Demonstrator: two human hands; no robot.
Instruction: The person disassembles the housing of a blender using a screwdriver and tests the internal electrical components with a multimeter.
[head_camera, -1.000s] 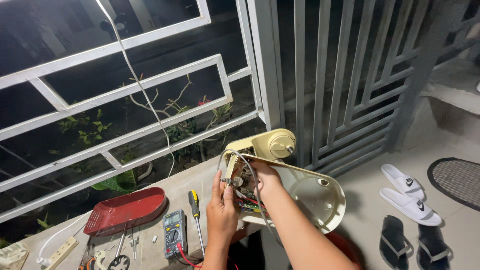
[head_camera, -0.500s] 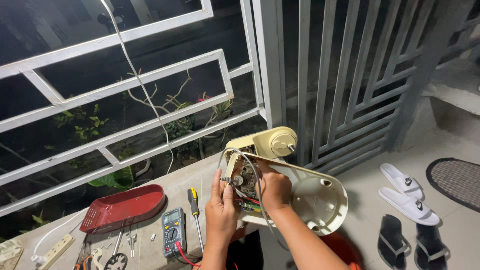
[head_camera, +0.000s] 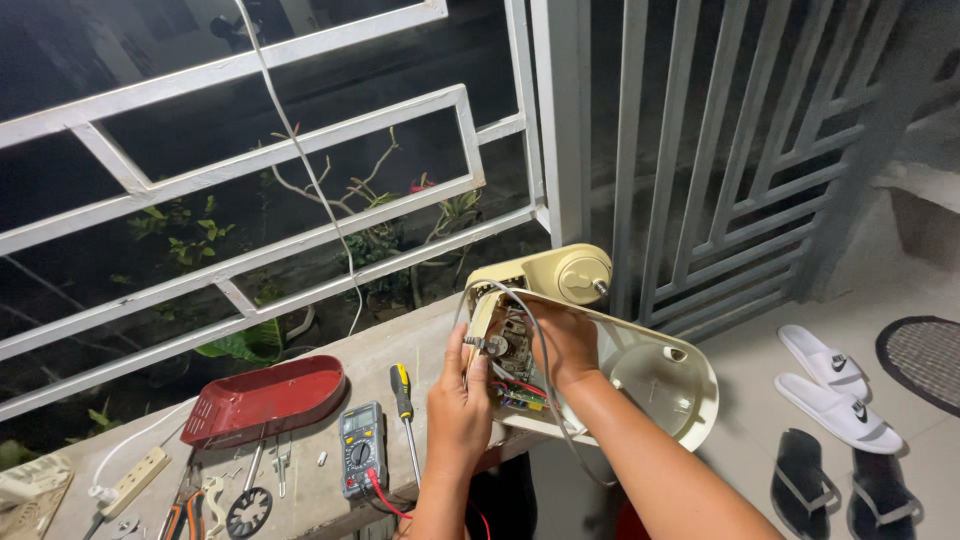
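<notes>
A cream plastic appliance base (head_camera: 650, 385) lies tilted on the concrete ledge (head_camera: 375, 345), its underside open and showing wiring and a small circuit board (head_camera: 520, 392). My left hand (head_camera: 458, 405) grips the left edge of the open housing near a metal switch part. My right hand (head_camera: 565, 345) reaches into the wiring compartment, fingers on the inner parts. A grey cable (head_camera: 545, 370) loops over the housing and down past my right wrist.
On the ledge lie a red plastic cover (head_camera: 265, 398), a multimeter (head_camera: 361, 448) with a red lead, a yellow-handled screwdriver (head_camera: 404, 405), a white power strip (head_camera: 135, 478), pliers and small parts. White window bars stand behind. Slippers (head_camera: 828, 385) lie on the floor at right.
My right hand has shifted a little deeper into the wiring compartment. The housing and left hand stay about where they were; the camera moved slightly.
</notes>
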